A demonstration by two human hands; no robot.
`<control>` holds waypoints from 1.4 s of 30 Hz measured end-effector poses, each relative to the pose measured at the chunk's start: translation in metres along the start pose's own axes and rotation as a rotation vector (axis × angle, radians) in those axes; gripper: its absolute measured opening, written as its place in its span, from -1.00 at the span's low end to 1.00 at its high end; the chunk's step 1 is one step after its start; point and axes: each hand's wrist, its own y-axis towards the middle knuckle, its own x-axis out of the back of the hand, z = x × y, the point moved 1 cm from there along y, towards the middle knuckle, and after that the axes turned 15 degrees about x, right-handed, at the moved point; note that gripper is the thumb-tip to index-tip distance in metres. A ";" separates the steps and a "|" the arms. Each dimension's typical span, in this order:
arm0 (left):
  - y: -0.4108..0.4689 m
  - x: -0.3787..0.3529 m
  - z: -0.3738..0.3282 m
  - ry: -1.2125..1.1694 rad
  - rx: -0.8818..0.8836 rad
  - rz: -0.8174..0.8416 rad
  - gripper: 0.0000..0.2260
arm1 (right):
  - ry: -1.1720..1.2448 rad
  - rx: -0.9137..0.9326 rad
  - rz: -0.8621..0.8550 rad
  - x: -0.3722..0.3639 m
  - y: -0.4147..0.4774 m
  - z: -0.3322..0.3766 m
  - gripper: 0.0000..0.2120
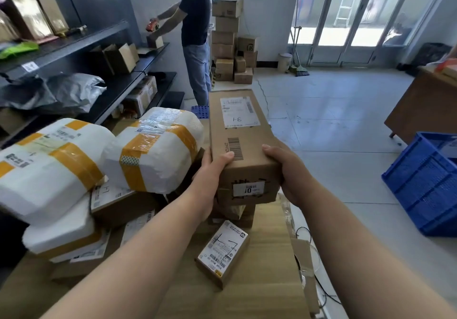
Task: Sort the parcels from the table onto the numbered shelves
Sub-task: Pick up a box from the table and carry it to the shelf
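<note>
I hold a long brown cardboard box [237,130] above the table, its far end pointing away from me. A white label on top reads "3-1". My left hand [210,170] grips the box's near left corner, thumb on top. At the near right corner, my right hand [286,170] grips it the same way. Below lie more parcels: two white foam-wrapped bundles with yellow tape [153,150] [49,167], and a small brown box [223,254] with a label on the wooden table [259,281].
Dark shelves [81,41] on the left hold boxes and grey mail bags. A person [194,34] stands at the far end of the shelves by a stack of cartons [227,39]. A blue crate [425,182] sits on the tiled floor at right, a wooden desk [420,106] behind it.
</note>
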 end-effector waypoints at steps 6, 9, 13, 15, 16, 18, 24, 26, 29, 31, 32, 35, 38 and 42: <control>-0.016 0.000 -0.011 0.067 -0.162 -0.011 -0.43 | 0.007 0.151 0.030 -0.004 -0.006 0.021 -0.42; -0.031 0.010 -0.015 0.052 -0.199 -0.053 -0.39 | -0.001 0.180 0.086 -0.017 -0.010 0.026 -0.40; -0.071 0.029 -0.013 -0.026 -0.251 -0.079 -0.45 | 0.021 0.200 0.176 -0.039 -0.025 0.031 -0.37; -0.094 0.044 -0.009 -0.060 -0.276 -0.074 -0.47 | 0.031 0.216 0.215 -0.057 -0.035 0.033 -0.34; -0.107 0.053 -0.007 -0.062 -0.284 -0.084 -0.47 | 0.041 0.216 0.237 -0.068 -0.040 0.035 -0.33; -0.133 0.074 -0.003 -0.073 -0.296 -0.114 -0.47 | 0.064 0.210 0.295 -0.095 -0.052 0.039 -0.32; -0.225 0.154 0.019 -0.070 -0.367 -0.300 -0.54 | 0.086 0.189 0.477 -0.197 -0.104 0.044 -0.30; -0.262 0.184 0.031 -0.063 -0.377 -0.359 -0.47 | 0.111 0.155 0.552 -0.234 -0.130 0.044 -0.29; -0.319 0.229 0.057 -0.071 -0.388 -0.448 -0.39 | 0.175 0.144 0.660 -0.291 -0.171 0.036 -0.40; -0.358 0.254 0.080 -0.098 -0.394 -0.511 -0.34 | 0.194 0.115 0.737 -0.328 -0.202 0.028 -0.44; -0.377 0.265 0.091 -0.113 -0.402 -0.551 -0.31 | 0.196 0.102 0.782 -0.345 -0.217 0.023 -0.42; -0.433 0.292 0.126 -0.183 -0.409 -0.694 -0.31 | 0.201 0.084 0.946 -0.396 -0.261 0.011 -0.32; -0.487 0.309 0.157 -0.222 -0.399 -0.823 -0.34 | 0.197 0.065 1.102 -0.440 -0.303 0.009 -0.28; -0.545 0.310 0.188 -0.288 -0.446 -0.965 -0.38 | 0.175 0.160 1.190 -0.475 -0.357 0.011 -0.36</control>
